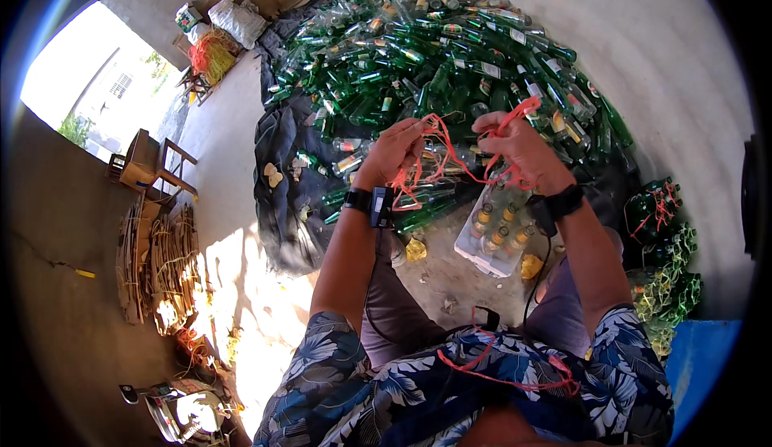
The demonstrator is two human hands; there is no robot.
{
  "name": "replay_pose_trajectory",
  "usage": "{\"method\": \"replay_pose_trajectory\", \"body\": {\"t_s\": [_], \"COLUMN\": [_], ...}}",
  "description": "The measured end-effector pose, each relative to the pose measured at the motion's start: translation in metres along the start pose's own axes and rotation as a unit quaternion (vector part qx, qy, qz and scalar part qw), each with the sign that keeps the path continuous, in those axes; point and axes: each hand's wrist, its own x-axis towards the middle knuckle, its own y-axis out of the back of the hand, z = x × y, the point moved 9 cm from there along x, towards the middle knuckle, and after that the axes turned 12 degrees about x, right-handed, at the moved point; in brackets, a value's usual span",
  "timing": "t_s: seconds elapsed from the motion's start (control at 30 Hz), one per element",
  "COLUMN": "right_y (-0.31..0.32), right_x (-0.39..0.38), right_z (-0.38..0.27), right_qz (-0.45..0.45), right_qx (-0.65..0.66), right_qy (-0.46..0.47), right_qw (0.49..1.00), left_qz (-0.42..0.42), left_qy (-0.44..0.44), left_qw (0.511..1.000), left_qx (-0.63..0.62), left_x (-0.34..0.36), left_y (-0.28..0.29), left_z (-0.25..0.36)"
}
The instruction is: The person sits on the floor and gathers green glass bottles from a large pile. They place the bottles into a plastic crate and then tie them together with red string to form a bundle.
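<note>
My left hand [399,151] is closed on a tangle of red plastic twine [438,129], with loose ends hanging below the fingers. A strand of the same twine runs across to my right hand [524,148], which grips another part of it; a loop stands up above those fingers. Under my right hand, between my knees, stands a white crate [482,258] with several clear glass bottles [500,234] upright in it. Another piece of red twine [515,384] lies across my shirt at the lap.
A big heap of green and clear bottles [418,53] lies ahead on a black sheet [277,174]. At right are tied bundles of green bottles [655,206] and a blue container [704,358]. Flattened cardboard [161,262], a wooden chair [173,166] and a scale [189,411] are at left.
</note>
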Motion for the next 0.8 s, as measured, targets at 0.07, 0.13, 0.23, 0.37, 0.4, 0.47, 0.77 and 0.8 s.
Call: {"method": "replay_pose_trajectory", "body": {"t_s": [0.07, 0.13, 0.23, 0.37, 0.4, 0.47, 0.77, 0.8], "right_y": [-0.023, -0.038, -0.048, -0.057, -0.049, -0.004, 0.126, 0.135], "right_x": [0.004, 0.008, 0.010, -0.008, -0.005, -0.001, 0.008, 0.008], "right_z": [0.027, 0.045, 0.068, 0.019, 0.017, 0.003, -0.036, -0.041], "right_qz": [0.011, -0.002, -0.041, -0.066, -0.047, 0.019, 0.212, 0.224], "right_qx": [-0.009, -0.019, -0.042, -0.022, -0.002, 0.026, 0.252, 0.269], "right_qy": [0.035, 0.010, -0.090, -0.091, -0.088, -0.072, 0.100, 0.110], "right_qw": [0.999, 1.000, 0.994, 0.993, 0.995, 0.997, 0.939, 0.930], "left_qz": [0.003, -0.008, 0.025, 0.211, 0.267, 0.359, 0.649, 0.683], "left_qy": [-0.018, -0.041, -0.046, -0.101, -0.127, -0.124, -0.103, -0.098], "left_qw": [1.000, 0.999, 0.998, 0.969, 0.952, 0.900, 0.737, 0.710], "left_qx": [0.000, -0.005, -0.036, -0.072, -0.078, -0.212, -0.159, -0.141], "left_x": [-0.010, -0.014, -0.014, -0.025, -0.042, -0.071, -0.381, -0.440], "left_y": [-0.010, -0.014, -0.009, 0.083, 0.117, 0.155, 0.391, 0.409], "left_z": [0.015, 0.019, 0.018, -0.007, -0.011, -0.006, -0.092, -0.105]}}
